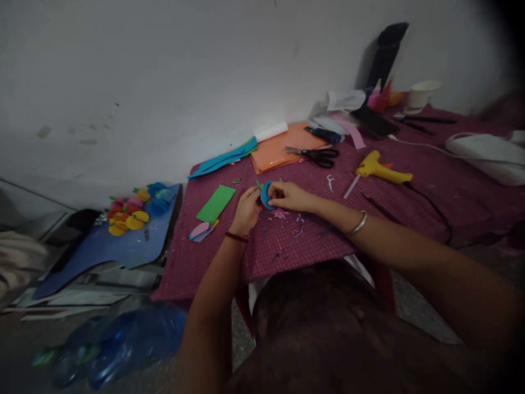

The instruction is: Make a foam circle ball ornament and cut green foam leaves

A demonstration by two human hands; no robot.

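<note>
Over the red checked tablecloth, I hold a round blue paper piece (pixel 264 196) between both hands; a bit of green shows at its top. My left hand (pixel 248 210) grips its left side, with the fingertips partly hidden. My right hand (pixel 288 196) pinches its right side, fingers curled at the edge. Just below lie pink paper scraps (pixel 280 213). A green paper rectangle (pixel 216 203) is left of my left hand, with a small stack of pastel paper cutouts (pixel 202 231) below it.
Black-handled scissors (pixel 318 156) lie on orange sheets (pixel 273 148) near the wall. A yellow glue gun (pixel 381 167) with a cord is to the right. Colourful paper fruit shapes (pixel 137 210) sit on a blue board (pixel 131 243) at left. Large plastic bottles (pixel 135 339) lie below.
</note>
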